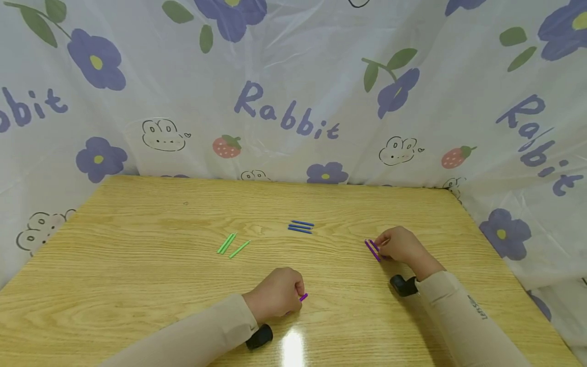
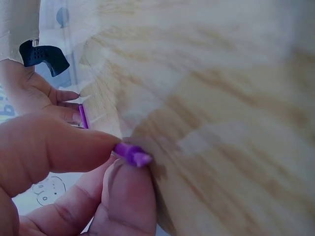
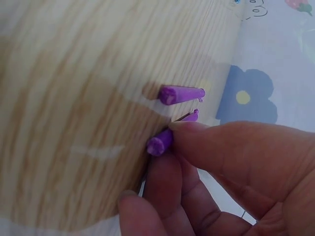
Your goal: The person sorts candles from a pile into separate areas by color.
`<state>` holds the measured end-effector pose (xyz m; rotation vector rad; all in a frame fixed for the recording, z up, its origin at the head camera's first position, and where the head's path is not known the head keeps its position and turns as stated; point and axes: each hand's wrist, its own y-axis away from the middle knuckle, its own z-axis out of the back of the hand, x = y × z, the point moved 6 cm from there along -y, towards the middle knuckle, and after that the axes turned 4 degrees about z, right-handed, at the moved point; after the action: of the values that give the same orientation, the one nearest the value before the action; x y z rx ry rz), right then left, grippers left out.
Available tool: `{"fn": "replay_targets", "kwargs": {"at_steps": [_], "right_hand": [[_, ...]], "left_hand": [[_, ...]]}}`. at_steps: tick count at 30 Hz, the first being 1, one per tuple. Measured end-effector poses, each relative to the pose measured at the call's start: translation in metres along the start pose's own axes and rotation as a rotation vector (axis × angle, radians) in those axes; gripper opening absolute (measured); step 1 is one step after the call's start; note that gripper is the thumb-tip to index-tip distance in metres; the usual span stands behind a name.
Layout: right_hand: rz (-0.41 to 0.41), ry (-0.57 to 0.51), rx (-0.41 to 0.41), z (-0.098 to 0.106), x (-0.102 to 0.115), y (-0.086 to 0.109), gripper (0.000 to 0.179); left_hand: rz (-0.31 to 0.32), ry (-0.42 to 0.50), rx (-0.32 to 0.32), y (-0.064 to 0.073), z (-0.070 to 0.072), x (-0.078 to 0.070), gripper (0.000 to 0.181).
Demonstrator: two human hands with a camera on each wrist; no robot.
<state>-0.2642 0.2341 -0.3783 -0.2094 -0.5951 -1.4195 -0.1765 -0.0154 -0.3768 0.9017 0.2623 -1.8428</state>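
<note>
Near the front middle of the table, my left hand (image 1: 277,293) pinches a thin purple candle (image 2: 130,154) between thumb and forefinger. Most of its length is hidden by the fingers, with one end sticking out. Over at the right, my right hand (image 1: 400,245) grips another purple candle (image 3: 160,144) by thumb and fingertips, low at the tabletop. Beside it lies a second purple candle (image 3: 181,94), apart from the fingers and roughly parallel, a small wick-like curl at its far end.
Three blue candles (image 1: 300,227) lie side by side at the table's middle. Further left are three green candles (image 1: 227,243), one of them set apart. A printed white curtain (image 1: 289,61) hangs behind the wooden table (image 1: 151,285). Black wrist cameras (image 1: 259,337) sit under both sleeves.
</note>
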Motion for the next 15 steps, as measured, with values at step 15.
{"fn": "replay_targets", "kwargs": {"at_steps": [15], "right_hand": [[0.017,0.007,0.005,0.0000,0.0014,0.0005,0.017]], "left_hand": [[0.000,-0.043,-0.017,0.0005,0.0007,-0.0015,0.019]]}}
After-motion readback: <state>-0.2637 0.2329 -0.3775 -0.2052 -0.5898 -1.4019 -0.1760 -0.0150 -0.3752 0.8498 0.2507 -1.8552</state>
